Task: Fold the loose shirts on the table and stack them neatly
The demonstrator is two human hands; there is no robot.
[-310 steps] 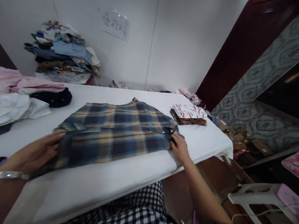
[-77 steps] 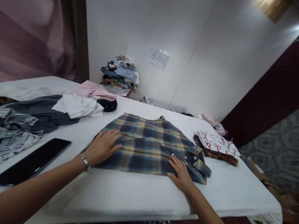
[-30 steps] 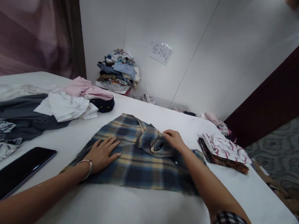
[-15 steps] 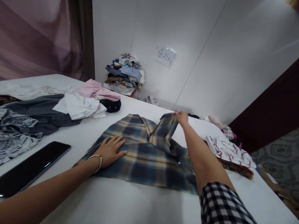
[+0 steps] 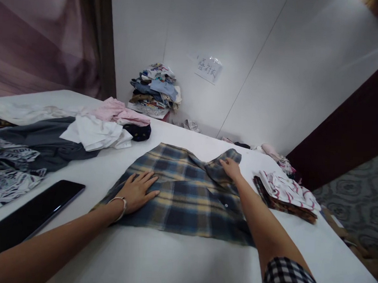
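On the shirt (image 5: 180, 194), sleeve (image 5: 221, 160) now down.

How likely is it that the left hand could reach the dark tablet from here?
Probably yes. The left hand lies flat on the plaid shirt, and only bare white table separates it from the dark tablet beside that forearm.

Plaid shirt (image 5: 186, 192): blue-yellow check, spread mostly flat on white surface (image 5: 170, 263), far right corner rumpled, raised in folds.
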